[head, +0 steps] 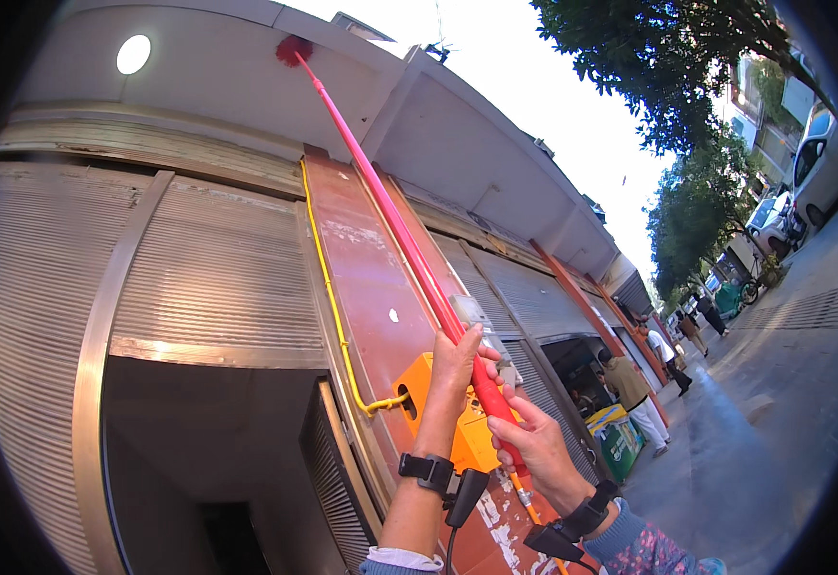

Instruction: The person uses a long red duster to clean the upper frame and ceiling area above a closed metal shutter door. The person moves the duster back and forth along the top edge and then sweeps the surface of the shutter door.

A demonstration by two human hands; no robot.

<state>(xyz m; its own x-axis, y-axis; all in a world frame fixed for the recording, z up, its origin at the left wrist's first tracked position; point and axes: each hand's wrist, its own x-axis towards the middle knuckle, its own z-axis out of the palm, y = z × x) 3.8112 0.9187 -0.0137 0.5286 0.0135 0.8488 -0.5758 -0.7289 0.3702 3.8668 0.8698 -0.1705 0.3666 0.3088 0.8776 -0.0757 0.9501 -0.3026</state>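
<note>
Both of my hands are raised on a long red telescopic pole (410,248) that slants up to the left. Higher on the grip is my left hand (460,366), its fingers wrapped round the pole. My right hand (534,440) holds the lower end of the handle. A round red bristle brush head (294,51) tops the pole, at the edge of the pale overhang ceiling (225,65); whether the bristles touch it I cannot tell. Black straps with small devices are on both wrists.
Behind my hands, an orange box (473,435) with a yellow pipe (332,302) is on the red wall pillar (361,251). Corrugated metal shutters (221,273) flank a dark doorway (189,445). A person in a brown top (626,381) stands by a green bin-like container (618,449); others walk farther off.
</note>
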